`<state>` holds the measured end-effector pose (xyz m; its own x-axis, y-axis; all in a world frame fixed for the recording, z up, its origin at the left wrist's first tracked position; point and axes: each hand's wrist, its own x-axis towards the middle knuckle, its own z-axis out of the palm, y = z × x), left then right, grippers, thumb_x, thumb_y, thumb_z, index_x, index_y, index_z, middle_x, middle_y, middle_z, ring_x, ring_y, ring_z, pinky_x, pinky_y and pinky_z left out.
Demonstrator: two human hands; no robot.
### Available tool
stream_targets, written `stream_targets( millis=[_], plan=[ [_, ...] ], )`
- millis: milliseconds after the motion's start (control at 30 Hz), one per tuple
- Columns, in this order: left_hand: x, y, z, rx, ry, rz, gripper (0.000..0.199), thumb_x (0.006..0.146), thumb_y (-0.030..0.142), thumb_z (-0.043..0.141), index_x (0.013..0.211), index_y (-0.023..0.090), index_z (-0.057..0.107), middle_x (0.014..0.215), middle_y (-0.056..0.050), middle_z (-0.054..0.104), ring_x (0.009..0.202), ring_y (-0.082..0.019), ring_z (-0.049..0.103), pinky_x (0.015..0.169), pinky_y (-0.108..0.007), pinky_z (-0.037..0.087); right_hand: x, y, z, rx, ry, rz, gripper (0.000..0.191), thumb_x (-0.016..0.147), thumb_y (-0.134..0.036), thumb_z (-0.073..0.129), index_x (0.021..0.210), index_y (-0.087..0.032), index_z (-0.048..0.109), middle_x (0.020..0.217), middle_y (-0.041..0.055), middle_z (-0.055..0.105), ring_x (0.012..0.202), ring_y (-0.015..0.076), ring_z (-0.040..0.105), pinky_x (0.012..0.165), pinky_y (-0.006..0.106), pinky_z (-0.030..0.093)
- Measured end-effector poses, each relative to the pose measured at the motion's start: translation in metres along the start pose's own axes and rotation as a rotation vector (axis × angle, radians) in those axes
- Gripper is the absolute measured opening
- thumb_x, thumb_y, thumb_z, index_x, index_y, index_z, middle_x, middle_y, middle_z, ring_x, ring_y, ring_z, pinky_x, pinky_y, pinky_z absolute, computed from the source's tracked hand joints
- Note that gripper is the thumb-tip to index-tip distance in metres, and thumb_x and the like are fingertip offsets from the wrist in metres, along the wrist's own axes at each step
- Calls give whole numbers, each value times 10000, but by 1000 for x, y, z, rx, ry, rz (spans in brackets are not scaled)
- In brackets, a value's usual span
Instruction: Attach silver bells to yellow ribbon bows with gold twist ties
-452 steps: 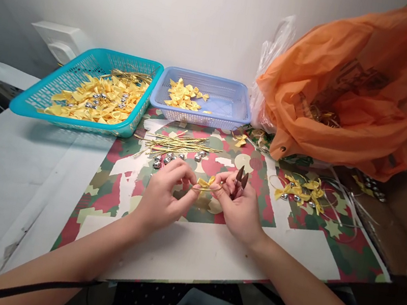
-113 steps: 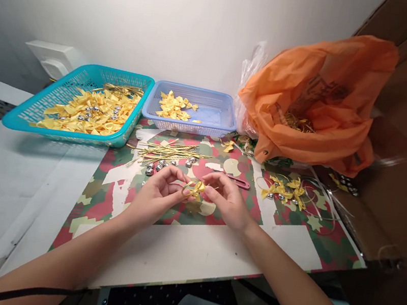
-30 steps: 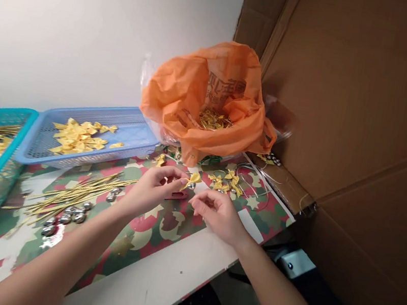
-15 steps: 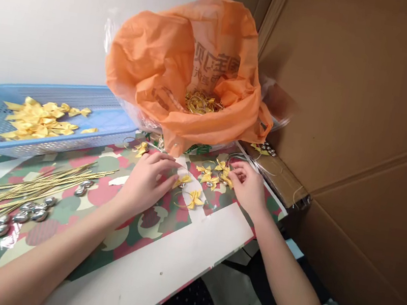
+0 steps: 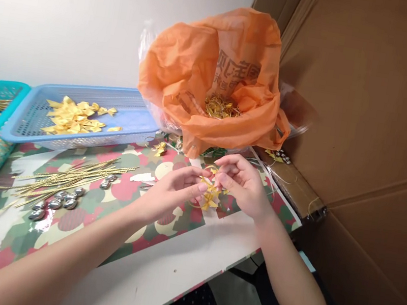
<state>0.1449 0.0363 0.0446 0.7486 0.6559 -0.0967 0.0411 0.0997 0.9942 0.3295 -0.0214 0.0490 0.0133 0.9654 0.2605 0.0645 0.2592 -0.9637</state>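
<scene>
lettering [image 5: 238,70] on orange bag [image 5: 181,59] behind yellow bows [image 5: 210,200]

Orange bag [image 5: 180,56], beyond the left hand [image 5: 178,189] and right hand [image 5: 244,185]: dark Chinese characters [image 5: 239,70] on its back wall, two rows, upper row bigger. 宝 is readable in the upper row, with what looks like 国 just right of it (print seems mirrored). Rest of that row and the small row: too distorted to read. Dark print [image 5: 186,101] on the bag's near folds, closer to the hands: creased, illegible.
</scene>
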Motion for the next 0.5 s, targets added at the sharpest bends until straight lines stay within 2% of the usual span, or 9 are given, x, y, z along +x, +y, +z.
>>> stream_targets(
  millis=[100,233,367,500],
  plan=[
    [-4,2,-2,-26,45,-31,319,821,448,670,998,183,690,851,-37,692,724,-157,631,710,-307,528,6,-3,5,-77,-66,-92,164,886,-280,614,1043,-231,603,764,-12,600,682,115,588,638,251,497],
    [-4,-3,-8,-87,89,29,183,782,328,742,919,210,716,872,-14,713,779,-142,651,712,-259,531,13,1,9,-86,-80,-155,173,896,-251,603,1069,-243,596,780,-13,612,732,125,606,691,271,504],
    [-3,-8,-11,-134,139,48,153,769,284,759,905,218,734,873,-10,733,793,-130,668,713,-236,544,15,14,12,-10,-2,-214,192,863,-221,640,1047,-253,599,856,-2,639,811,137,625,747,287,509],
    [-4,-9,-11,-137,192,23,192,750,265,779,933,216,742,953,-28,751,838,-141,690,734,-239,562,15,24,7,20,116,-276,85,852,-201,611,932,-229,619,814,-2,621,721,125,594,685,281,494]
  ],
)
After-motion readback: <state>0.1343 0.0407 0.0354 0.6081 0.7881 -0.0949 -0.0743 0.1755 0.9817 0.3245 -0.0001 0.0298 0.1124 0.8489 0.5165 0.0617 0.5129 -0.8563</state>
